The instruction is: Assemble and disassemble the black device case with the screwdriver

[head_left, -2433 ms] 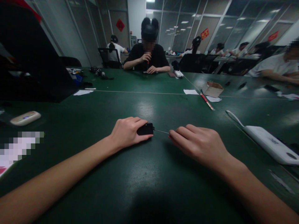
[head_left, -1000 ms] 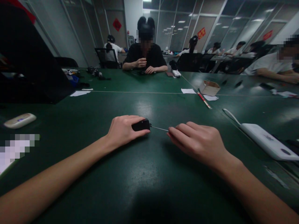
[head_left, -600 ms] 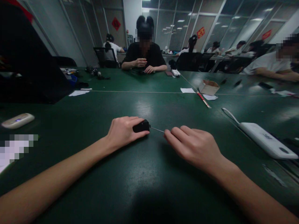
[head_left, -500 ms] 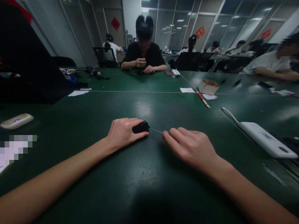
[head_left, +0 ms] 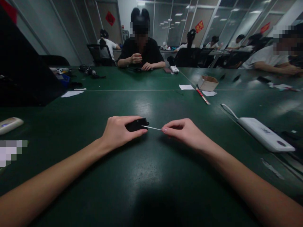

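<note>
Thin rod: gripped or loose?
Gripped: the right hand pinches one end of the rod. Its other end appears over the black case; whether they touch, I cannot tell.

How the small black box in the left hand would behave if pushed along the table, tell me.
The black box would likely slide rather than roll, given its flat, squared shape. It is probably stiff: its edges look straight in the left hand. Its smooth-looking surface may be slightly slippery, though dim light makes that uncertain.
</note>
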Tool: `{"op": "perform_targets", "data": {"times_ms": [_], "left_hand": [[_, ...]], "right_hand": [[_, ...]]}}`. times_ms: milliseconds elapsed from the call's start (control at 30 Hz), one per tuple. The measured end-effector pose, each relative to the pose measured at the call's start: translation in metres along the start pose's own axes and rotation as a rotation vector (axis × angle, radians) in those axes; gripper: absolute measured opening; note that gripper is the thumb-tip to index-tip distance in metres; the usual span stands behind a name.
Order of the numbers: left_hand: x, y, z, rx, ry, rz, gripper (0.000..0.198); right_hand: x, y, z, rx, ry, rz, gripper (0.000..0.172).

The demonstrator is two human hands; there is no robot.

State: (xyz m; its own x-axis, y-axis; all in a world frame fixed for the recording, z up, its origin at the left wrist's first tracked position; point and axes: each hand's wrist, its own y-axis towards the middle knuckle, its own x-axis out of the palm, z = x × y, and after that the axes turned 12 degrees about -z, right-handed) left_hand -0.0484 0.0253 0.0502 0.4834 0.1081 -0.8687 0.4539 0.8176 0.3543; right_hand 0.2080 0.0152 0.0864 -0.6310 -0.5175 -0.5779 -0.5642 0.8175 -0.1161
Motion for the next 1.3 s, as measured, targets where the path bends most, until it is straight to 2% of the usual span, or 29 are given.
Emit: {"op": "perform_targets", "data": {"times_ms": [67,167,233,300,667,833,933,1000,1200,1300], "left_hand": [[0.002,-0.001,0.000,0.076,0.027,-0.019,0.052],[0.007,-0.002,-0.004,0.087,0.045,-0.029,0.053],[0.007,-0.002,-0.006,0.052,0.051,-0.025,0.052],[0.005,-0.001,-0.008,0.029,0.066,-0.031,0.052],[-0.006,0.002,-0.003,-0.015,0.169,-0.072,0.055],[-0.006,0.003,-0.003,-0.041,0.165,-0.081,0.055],[-0.003,0.002,-0.004,-0.043,0.161,-0.094,0.055],[-0.001,0.001,-0.005,-0.049,0.142,-0.105,0.055],[0.001,0.001,-0.006,-0.063,0.040,-0.122,0.055],[-0.001,0.001,-0.007,-0.053,0.038,-0.147,0.057]], "right_hand": [[0.006,-0.006,-0.005,-0.122,-0.216,0.028,0.023],[0.012,-0.017,-0.011,-0.298,-0.678,0.214,0.025],[0.011,-0.022,-0.012,-0.347,-0.895,0.313,0.027],[0.008,-0.025,-0.011,-0.364,-1.026,0.346,0.028],[0.011,-0.027,-0.014,-0.403,-1.304,0.406,0.022],[0.017,-0.031,-0.020,-0.483,-1.417,0.414,0.020],[0.022,-0.030,-0.020,-0.473,-1.401,0.388,0.025],[0.024,-0.028,-0.018,-0.413,-1.304,0.353,0.026],[0.010,-0.016,-0.010,-0.248,-0.697,0.266,0.022],[0.001,-0.010,-0.006,-0.164,-0.492,0.216,0.019]]}}
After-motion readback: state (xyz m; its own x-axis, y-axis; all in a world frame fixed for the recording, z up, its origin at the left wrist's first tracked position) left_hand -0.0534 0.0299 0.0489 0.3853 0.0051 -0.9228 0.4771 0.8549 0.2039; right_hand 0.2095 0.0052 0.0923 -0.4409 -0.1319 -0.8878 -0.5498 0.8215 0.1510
